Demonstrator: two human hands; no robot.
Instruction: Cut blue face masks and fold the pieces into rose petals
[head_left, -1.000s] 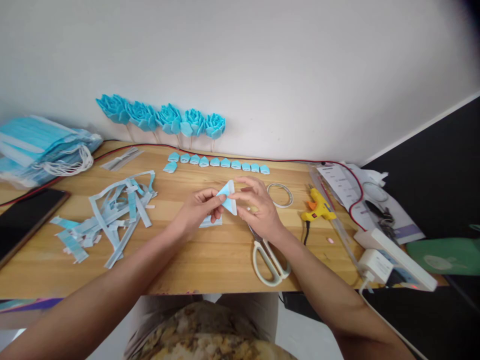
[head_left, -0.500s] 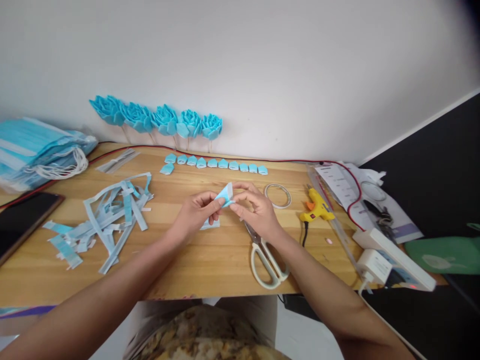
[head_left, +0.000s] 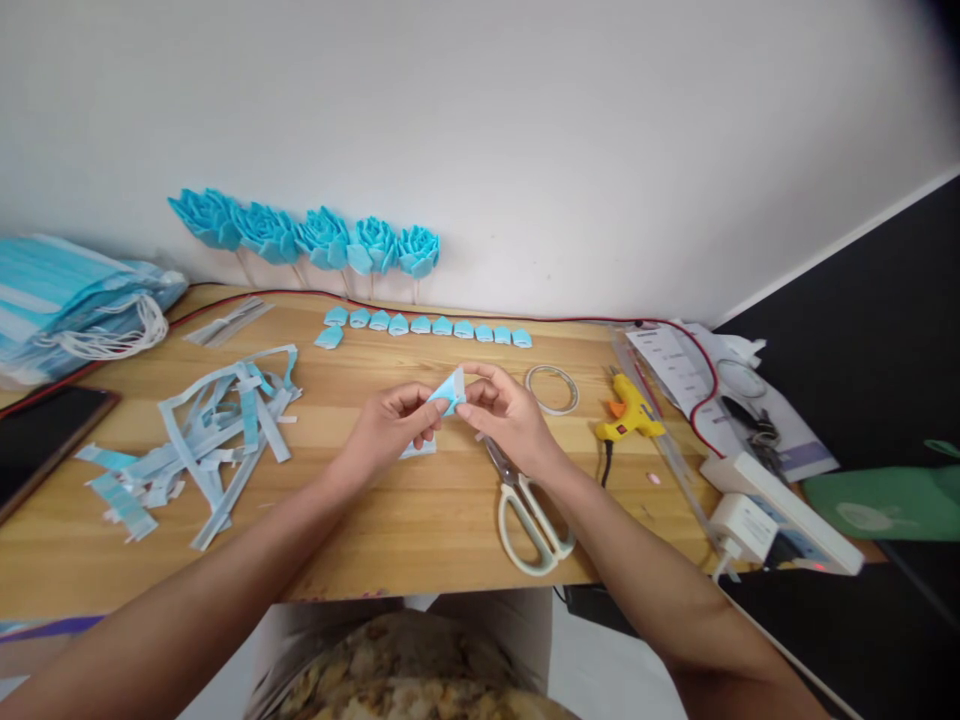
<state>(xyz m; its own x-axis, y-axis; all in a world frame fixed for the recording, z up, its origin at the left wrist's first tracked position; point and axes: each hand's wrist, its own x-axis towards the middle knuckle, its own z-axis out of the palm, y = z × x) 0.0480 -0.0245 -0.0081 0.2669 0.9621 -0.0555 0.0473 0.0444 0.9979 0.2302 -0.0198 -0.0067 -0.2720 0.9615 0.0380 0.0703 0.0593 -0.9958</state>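
A small folded piece of blue-and-white mask fabric (head_left: pixel 450 388) is pinched between my two hands above the table. My left hand (head_left: pixel 394 420) grips its left side between thumb and fingers. On its right edge, my right hand (head_left: pixel 506 412) closes thumb and fingertips. Below my left fingers lies another piece of mask fabric (head_left: pixel 420 447), partly covered. White-handled scissors (head_left: pixel 532 515) lie under my right wrist, their blades partly hidden. Behind my hands, several folded blue petals (head_left: pixel 421 325) sit in a row.
Fabric scraps (head_left: pixel 210 430), a phone (head_left: pixel 52 440) and bagged face masks (head_left: pixel 67 300) are on the left. Blue fabric flowers (head_left: pixel 324 238) lean against the wall. To the right are a tape roll (head_left: pixel 553 389), yellow glue gun (head_left: pixel 628 408) and power strip (head_left: pixel 787 510).
The flap of the fabric piece has folded over toward the right fingers, which have closed in on its edge. The whole view has shifted slightly.
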